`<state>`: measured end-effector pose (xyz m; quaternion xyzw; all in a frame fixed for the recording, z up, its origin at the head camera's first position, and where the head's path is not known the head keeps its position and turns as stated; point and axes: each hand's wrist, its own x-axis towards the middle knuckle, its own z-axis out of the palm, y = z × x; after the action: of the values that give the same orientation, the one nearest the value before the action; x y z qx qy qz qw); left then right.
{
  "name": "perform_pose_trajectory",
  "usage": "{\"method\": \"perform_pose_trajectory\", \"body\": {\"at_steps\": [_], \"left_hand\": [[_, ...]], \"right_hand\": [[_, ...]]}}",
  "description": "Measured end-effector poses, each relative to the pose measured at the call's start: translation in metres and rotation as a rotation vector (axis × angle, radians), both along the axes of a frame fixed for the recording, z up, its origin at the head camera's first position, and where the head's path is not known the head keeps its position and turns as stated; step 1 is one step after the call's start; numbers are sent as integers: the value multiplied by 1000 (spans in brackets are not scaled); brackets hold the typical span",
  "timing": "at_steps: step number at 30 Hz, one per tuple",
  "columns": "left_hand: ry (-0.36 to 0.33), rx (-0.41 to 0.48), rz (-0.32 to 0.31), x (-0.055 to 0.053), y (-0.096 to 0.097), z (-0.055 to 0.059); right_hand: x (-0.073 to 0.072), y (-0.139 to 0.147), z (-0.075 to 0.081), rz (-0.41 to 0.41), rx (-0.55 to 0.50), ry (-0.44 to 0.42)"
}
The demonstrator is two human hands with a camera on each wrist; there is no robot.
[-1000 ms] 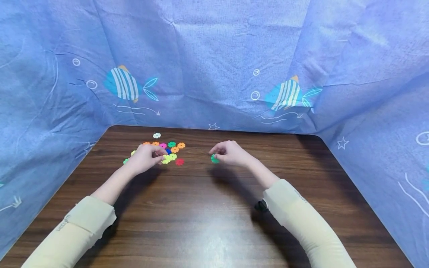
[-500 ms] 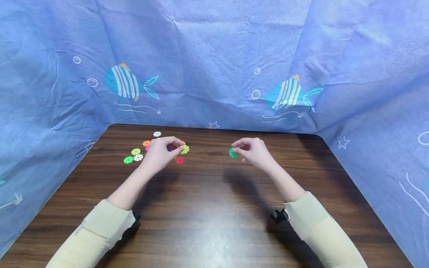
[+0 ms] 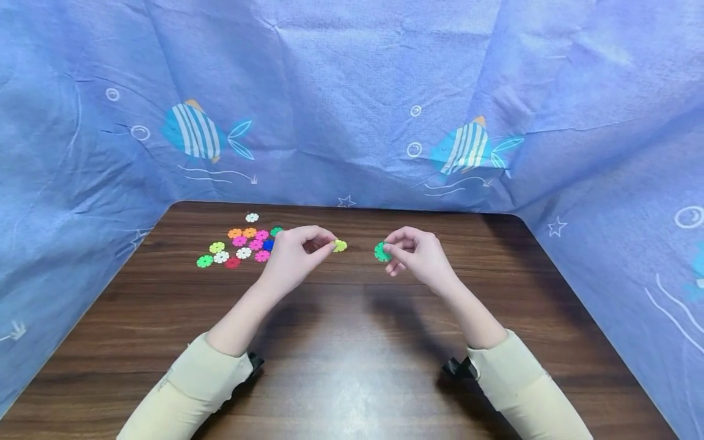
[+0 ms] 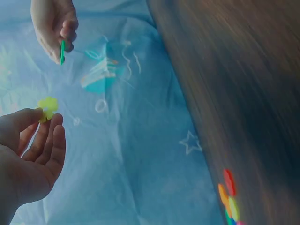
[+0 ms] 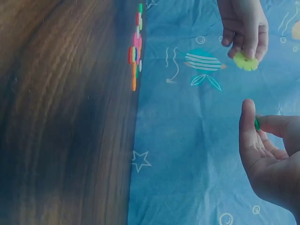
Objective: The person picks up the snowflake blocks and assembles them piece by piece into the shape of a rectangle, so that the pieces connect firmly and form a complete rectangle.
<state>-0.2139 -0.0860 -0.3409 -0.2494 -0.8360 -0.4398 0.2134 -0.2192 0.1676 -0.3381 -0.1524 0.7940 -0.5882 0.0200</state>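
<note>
My left hand [image 3: 297, 256] pinches a yellow flower-shaped disc [image 3: 340, 245] between thumb and fingertips, above the table. Facing it from the right, my right hand [image 3: 420, 256] pinches a green notched disc [image 3: 381, 252] at its edge. A short gap separates the two discs. In the left wrist view the yellow disc [image 4: 48, 108] shows nearly face on, while the green disc [image 4: 63, 52] is seen edge on. In the right wrist view the right thumb and forefinger mostly cover the green disc [image 5: 257, 124].
Several flower-shaped discs [image 3: 239, 241] in white, orange, pink, green, red, yellow and blue lie spread on the left far part of the brown wooden table [image 3: 341, 342]. The left hand hides some of them. A blue fish-print cloth [image 3: 341, 110] hangs behind the table.
The left hand has lifted the yellow disc from the pile and carried it right, toward the green one. The right hand has moved a little right with its green disc.
</note>
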Motion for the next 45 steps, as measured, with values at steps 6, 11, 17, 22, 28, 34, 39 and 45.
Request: {"method": "perform_pose_trajectory", "body": {"at_steps": [6,11,17,22,28,34,39,45], "left_hand": [[4,39,-40,3,17,-4],[19,68,-62,3,25,-9],[59,84,-100,2,34,-14],[87,68,-120,2,38,-17],[132,57,-130,4,41,-21],[243,26,-129,8,42,-24],[277,-6,-131,10,42,-28],[199,12,-167,10,40,-31]], "right_hand": [[5,0,-5,-6,-76,-57],[9,-3,-5,-2,-134,-49],[11,-7,-4,-5,-147,-36],[11,-10,-5,18,-156,-62],[15,-11,-8,23,-166,-80],[22,-14,-11,1,-177,-71],[27,-16,-16,14,-184,-87],[29,-14,-17,55,-227,-165]]}}
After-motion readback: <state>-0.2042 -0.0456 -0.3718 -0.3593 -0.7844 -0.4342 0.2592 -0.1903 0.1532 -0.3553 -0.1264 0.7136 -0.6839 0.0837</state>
